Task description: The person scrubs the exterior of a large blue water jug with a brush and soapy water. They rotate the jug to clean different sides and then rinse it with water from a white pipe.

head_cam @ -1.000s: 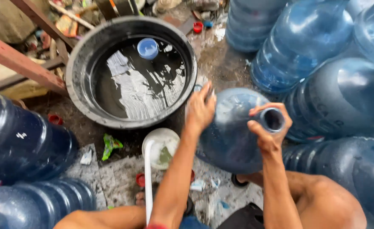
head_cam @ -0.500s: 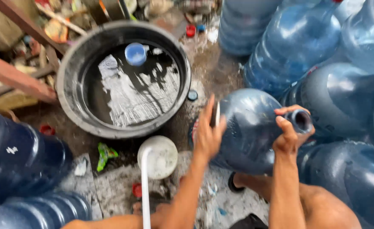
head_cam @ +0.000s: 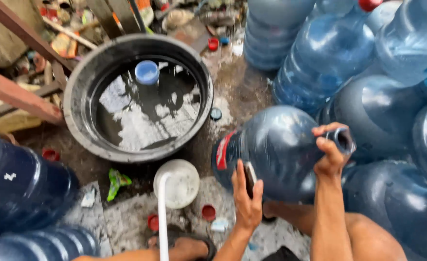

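Holding a large blue jug (head_cam: 276, 150) on its side above the ground, the person works at the near right of the scene. Right hand (head_cam: 330, 150) is closed around the jug's neck, next to the open mouth (head_cam: 345, 140). Left hand (head_cam: 247, 195) lies flat against the near side of the jug body, fingers spread and pointing up, pressing rather than clasping.

Change from one second ago: the left hand was then spread high on the far-left shoulder of the jug; half a second ago it sat mid-body; it is now low on the near side. The red label (head_cam: 221, 151) has come into view at the jug's base end. Judged from this, the jug is being rolled about its long axis while the neck grip stays fixed, so the work on this jug is mid-course.

Surroundings:
- Black tub (head_cam: 75, 92) of dark water, far left, with a blue cup (head_cam: 147, 72) floating in it
- White ladle (head_cam: 177, 183) on the ground between tub and jug, handle running near
- Red caps (head_cam: 208, 212) scattered on the wet ground
- Stacked blue jugs (head_cam: 349, 53) far right, darker ones (head_cam: 20, 188) near left
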